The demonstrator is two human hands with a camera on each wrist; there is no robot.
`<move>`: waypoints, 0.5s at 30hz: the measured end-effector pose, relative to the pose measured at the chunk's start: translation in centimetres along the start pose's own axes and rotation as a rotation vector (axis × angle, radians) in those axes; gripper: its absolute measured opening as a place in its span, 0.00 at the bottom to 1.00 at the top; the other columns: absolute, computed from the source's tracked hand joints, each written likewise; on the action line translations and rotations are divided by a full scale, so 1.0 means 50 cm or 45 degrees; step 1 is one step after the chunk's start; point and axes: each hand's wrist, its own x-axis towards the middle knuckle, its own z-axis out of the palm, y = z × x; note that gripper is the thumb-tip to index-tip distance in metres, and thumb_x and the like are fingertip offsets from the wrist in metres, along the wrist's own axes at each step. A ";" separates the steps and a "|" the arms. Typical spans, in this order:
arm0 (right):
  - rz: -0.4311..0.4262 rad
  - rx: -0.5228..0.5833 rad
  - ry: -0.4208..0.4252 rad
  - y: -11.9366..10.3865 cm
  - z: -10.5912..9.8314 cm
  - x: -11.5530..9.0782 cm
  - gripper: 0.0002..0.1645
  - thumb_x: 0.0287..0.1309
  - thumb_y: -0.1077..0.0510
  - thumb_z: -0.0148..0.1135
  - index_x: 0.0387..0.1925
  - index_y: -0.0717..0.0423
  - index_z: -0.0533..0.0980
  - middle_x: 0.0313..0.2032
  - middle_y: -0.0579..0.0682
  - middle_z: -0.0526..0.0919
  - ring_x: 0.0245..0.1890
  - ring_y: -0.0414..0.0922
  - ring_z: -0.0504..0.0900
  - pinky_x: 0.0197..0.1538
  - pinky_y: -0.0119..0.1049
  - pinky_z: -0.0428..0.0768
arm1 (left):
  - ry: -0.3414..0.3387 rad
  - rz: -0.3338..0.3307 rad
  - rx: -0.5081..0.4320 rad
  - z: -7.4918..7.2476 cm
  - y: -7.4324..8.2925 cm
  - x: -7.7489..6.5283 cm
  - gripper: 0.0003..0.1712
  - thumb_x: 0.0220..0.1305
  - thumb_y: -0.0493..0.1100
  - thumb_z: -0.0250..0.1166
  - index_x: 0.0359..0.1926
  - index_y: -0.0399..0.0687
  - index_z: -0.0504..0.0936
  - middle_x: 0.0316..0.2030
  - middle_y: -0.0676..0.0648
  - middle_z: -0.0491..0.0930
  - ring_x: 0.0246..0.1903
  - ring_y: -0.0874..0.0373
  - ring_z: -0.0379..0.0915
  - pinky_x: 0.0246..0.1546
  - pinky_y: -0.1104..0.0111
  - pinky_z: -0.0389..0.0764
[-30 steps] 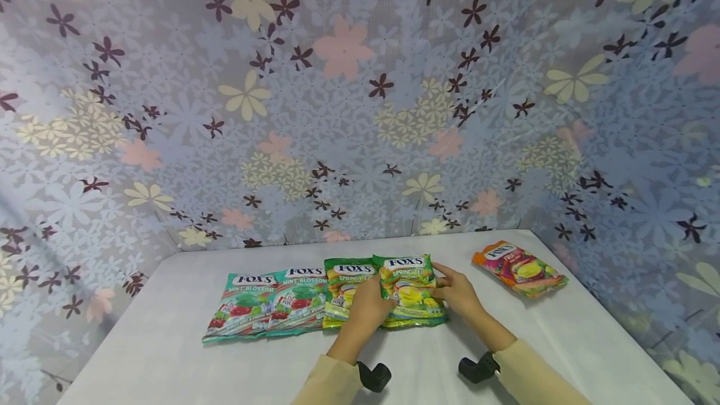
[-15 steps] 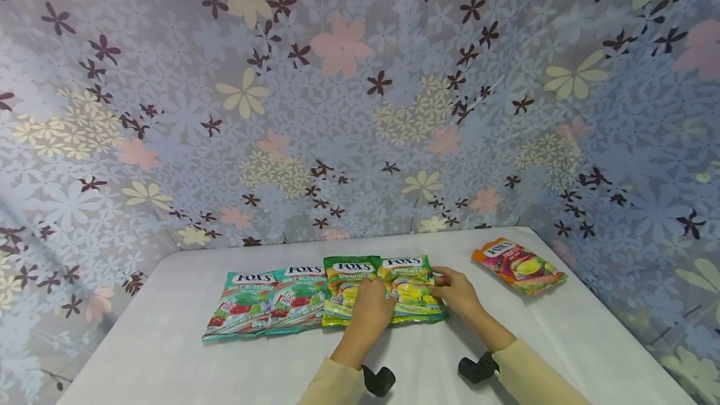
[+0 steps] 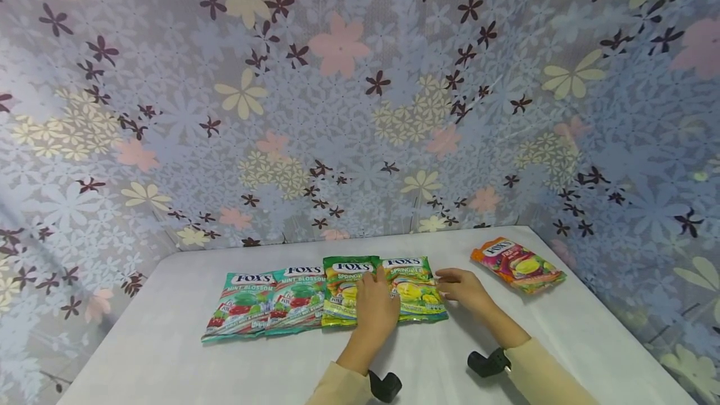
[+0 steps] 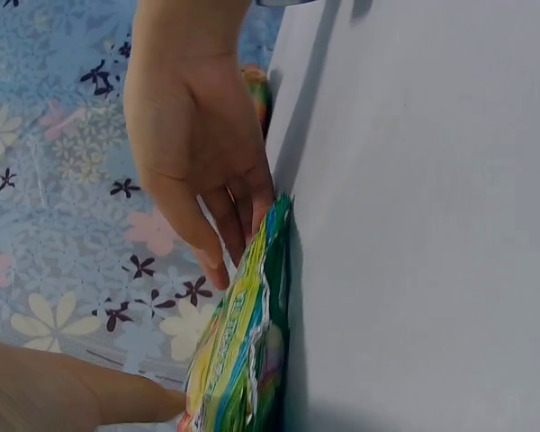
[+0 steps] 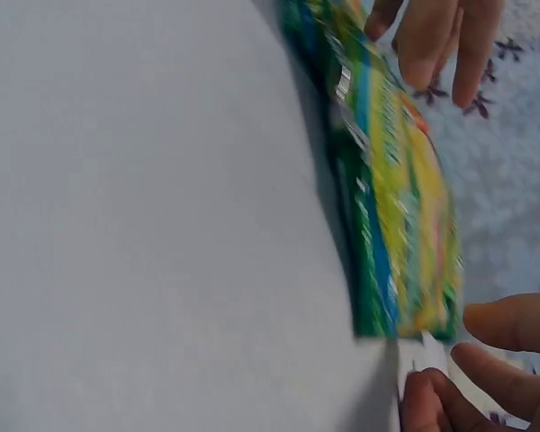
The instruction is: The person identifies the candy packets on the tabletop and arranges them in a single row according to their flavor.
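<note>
Two green and yellow Fox's "Spring Tea" candy bags lie side by side on the white table. My left hand (image 3: 375, 308) rests over their shared edge, fingers extended across the left Spring Tea bag (image 3: 339, 311) and thumb towards the right Spring Tea bag (image 3: 416, 292). Just off that right bag's outer edge is my right hand (image 3: 461, 287), its fingers loosely bent and holding nothing. Low in the right wrist view, the right fingertips (image 5: 486, 328) are at the bag's end. From the left wrist view, the right hand (image 4: 202, 135) appears beyond the bag's far end.
Two teal Fox's "Mint Blossom" bags, one at the left (image 3: 240, 308) and another (image 3: 297, 302) beside it, continue the row. An orange and purple Fox's bag (image 3: 520, 265) lies tilted at the back right. A floral curtain (image 3: 360, 111) hangs behind the white table (image 3: 169, 355).
The right Spring Tea bag has settled against the left one. My left hand has shifted slightly right with its fingers straighter, and my right hand has come away from the bag's edge.
</note>
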 end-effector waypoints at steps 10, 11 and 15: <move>0.009 0.103 0.330 0.032 -0.166 0.006 0.28 0.67 0.54 0.57 0.61 0.69 0.69 0.56 0.65 0.75 0.47 0.50 0.79 0.44 0.37 0.81 | -0.192 0.072 -0.486 0.026 0.045 -0.006 0.31 0.54 0.35 0.70 0.60 0.31 0.73 0.42 0.41 0.77 0.39 0.54 0.74 0.37 0.64 0.77; 0.015 0.070 0.393 0.050 -0.190 0.018 0.29 0.67 0.51 0.57 0.61 0.67 0.70 0.55 0.63 0.76 0.46 0.49 0.79 0.40 0.35 0.81 | -0.212 0.072 -0.508 0.029 0.050 -0.006 0.31 0.54 0.35 0.70 0.59 0.31 0.73 0.42 0.42 0.77 0.39 0.55 0.74 0.38 0.65 0.77; 0.063 -0.093 0.663 0.160 -0.282 0.078 0.31 0.65 0.41 0.55 0.60 0.59 0.73 0.54 0.60 0.77 0.46 0.51 0.77 0.35 0.38 0.78 | -0.313 0.001 -0.639 0.046 0.075 -0.003 0.30 0.53 0.34 0.70 0.57 0.31 0.75 0.41 0.43 0.79 0.35 0.59 0.73 0.36 0.67 0.77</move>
